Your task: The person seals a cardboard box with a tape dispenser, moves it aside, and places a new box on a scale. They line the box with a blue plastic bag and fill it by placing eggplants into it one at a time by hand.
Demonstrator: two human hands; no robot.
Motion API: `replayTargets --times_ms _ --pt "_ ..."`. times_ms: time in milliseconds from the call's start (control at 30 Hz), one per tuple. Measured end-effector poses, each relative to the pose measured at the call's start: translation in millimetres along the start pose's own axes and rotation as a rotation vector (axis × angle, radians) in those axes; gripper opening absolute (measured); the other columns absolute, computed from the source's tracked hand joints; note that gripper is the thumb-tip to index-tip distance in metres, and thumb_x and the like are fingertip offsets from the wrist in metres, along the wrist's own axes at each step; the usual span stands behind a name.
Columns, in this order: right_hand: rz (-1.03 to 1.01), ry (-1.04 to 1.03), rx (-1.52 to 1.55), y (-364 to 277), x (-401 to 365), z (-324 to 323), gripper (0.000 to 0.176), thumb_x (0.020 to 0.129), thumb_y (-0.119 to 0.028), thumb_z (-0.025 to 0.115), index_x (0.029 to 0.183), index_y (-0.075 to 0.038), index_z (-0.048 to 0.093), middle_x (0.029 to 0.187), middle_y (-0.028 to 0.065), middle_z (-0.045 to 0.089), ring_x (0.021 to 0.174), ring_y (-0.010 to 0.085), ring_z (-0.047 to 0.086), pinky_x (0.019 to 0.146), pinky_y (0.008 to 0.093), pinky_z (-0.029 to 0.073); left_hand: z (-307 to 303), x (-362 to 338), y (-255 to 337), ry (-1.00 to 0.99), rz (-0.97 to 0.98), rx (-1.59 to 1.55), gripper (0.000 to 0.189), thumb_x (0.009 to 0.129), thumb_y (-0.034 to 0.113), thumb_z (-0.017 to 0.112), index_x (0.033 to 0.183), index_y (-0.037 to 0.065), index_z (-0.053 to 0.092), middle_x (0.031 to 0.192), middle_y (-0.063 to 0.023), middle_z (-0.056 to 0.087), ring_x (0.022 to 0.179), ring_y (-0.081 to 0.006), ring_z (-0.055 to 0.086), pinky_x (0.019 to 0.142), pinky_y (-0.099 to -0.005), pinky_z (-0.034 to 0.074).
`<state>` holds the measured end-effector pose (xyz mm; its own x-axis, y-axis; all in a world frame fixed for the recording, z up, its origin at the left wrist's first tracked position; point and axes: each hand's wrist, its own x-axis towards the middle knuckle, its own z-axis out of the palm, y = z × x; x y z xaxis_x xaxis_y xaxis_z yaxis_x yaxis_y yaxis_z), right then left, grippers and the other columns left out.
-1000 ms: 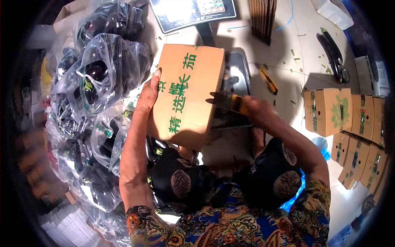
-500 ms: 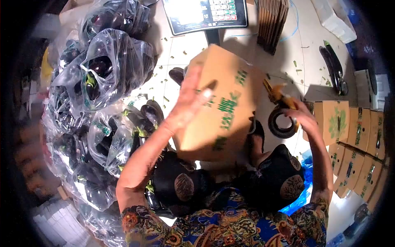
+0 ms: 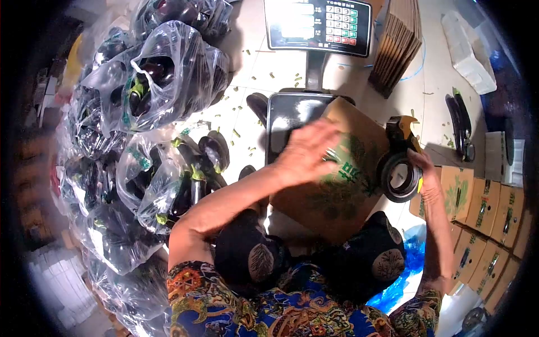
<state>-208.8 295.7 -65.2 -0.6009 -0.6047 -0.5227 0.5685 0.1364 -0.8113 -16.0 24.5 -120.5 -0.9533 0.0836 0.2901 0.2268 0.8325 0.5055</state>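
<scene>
Here's my left grip [image 3: 309,149], blurred and spread over the brown cardboard carton [image 3: 337,196] that sits by the knees [image 3: 241,241], overlapping the scale platform [image 3: 292,112] in view, seemingly to steady it; palm contact, I can't tell. My right grip [image 3: 428,174] is wrapped round the tape dispenser [image 3: 400,154] beside it, likely to keep that handy. And the carton: green characters, leafy print, partly shadowed.
</scene>
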Motion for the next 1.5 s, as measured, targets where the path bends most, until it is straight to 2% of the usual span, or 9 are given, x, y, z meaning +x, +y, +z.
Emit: replayTargets --times_ms 100,167,367,400,467,567,733,1267,1500 --pt "0.065 -0.043 0.012 6 5 6 0.052 0.084 -0.015 0.062 0.131 0.003 0.047 0.106 0.0101 0.063 0.093 0.0176 0.062 0.087 0.0291 0.05 9 -73 -49 0.407 -0.76 -0.473 0.054 0.09 0.032 0.059 0.131 0.001 0.045 0.128 -0.0192 0.048 0.115 -0.0344 0.049 0.097 -0.0388 0.041" --pt "-0.003 -0.059 -0.051 17 10 21 0.05 0.084 -0.017 0.065 0.128 0.003 0.05 0.108 0.009 0.063 0.096 0.0163 0.061 0.087 0.0275 0.048 29 -142 -83 0.253 -1.22 -0.338 0.049 0.094 0.033 0.052 0.131 0.002 0.046 0.127 -0.0228 0.05 0.116 -0.0343 0.05 0.097 -0.0396 0.042" --pt "0.057 -0.279 -0.095 8 31 91 0.056 0.084 -0.021 0.067 0.133 -0.002 0.047 0.115 0.0059 0.06 0.104 0.0149 0.057 0.091 0.0261 0.045 47 -237 -102 -0.365 -0.897 0.007 0.037 0.093 0.032 0.048 0.118 0.007 0.06 0.109 -0.02 0.065 0.102 -0.03 0.062 0.088 -0.0388 0.048" --pt "0.065 -0.319 -0.106 6 36 96 0.056 0.084 -0.021 0.067 0.133 -0.002 0.047 0.115 0.0058 0.06 0.104 0.0153 0.057 0.091 0.0264 0.045 48 -231 -123 0.043 -1.295 -0.331 0.031 0.091 0.03 0.048 0.106 0.009 0.066 0.091 -0.0191 0.068 0.088 -0.0328 0.066 0.08 -0.0415 0.051" --pt "0.059 -0.229 -0.131 11 38 91 0.052 0.085 -0.02 0.064 0.13 0.0 0.048 0.112 0.0072 0.06 0.101 0.0161 0.058 0.09 0.028 0.046 24 -191 -158 0.237 -1.263 -0.219 0.029 0.09 0.029 0.05 0.105 0.01 0.066 0.082 -0.0198 0.067 0.081 -0.0366 0.066 0.074 -0.0417 0.051" --pt "0.067 -0.148 -0.028 32 47 71 0.048 0.085 -0.017 0.061 0.126 0.004 0.049 0.107 0.0099 0.062 0.096 0.0189 0.061 0.088 0.0306 0.047 25 -144 -210 0.159 -1.102 0.031 0.044 0.093 0.035 0.048 0.133 0.016 0.043 0.086 -0.0206 0.067 0.086 -0.041 0.064 0.078 -0.0452 0.05" --pt "0.185 0.049 -0.389 15 33 81 0.062 0.082 -0.019 0.061 0.136 0.005 0.042 0.12 0.015 0.058 0.109 0.0208 0.054 0.095 0.0283 0.04 66 -72 -243 0.043 -1.495 -0.204 0.084 0.081 0.064 0.055 0.123 -0.006 0.037 0.112 -0.0304 0.059 0.109 -0.0398 0.058 0.093 -0.043 0.045" --pt "0.164 0.087 -0.687 12 37 71 0.069 0.075 -0.035 0.065 0.13 0.004 0.048 0.112 0.0107 0.057 0.103 0.0187 0.053 0.097 0.0288 0.038 37 -116 -260 0.591 -1.759 -0.208 0.069 0.065 0.048 0.077 0.106 -0.005 0.056 0.108 -0.0234 0.064 0.103 -0.0364 0.062 0.091 -0.0412 0.047" --pt "0.112 -0.128 -0.729 -1 41 78 0.074 0.077 -0.032 0.066 0.137 0.004 0.042 0.122 0.0147 0.055 0.111 0.0214 0.051 0.102 0.0302 0.034 -11 -149 -240 0.245 -1.274 0.337 0.076 0.075 0.029 0.074 0.135 0.003 0.037 0.117 -0.0263 0.05 0.101 -0.0435 0.053 0.086 -0.048 0.045"
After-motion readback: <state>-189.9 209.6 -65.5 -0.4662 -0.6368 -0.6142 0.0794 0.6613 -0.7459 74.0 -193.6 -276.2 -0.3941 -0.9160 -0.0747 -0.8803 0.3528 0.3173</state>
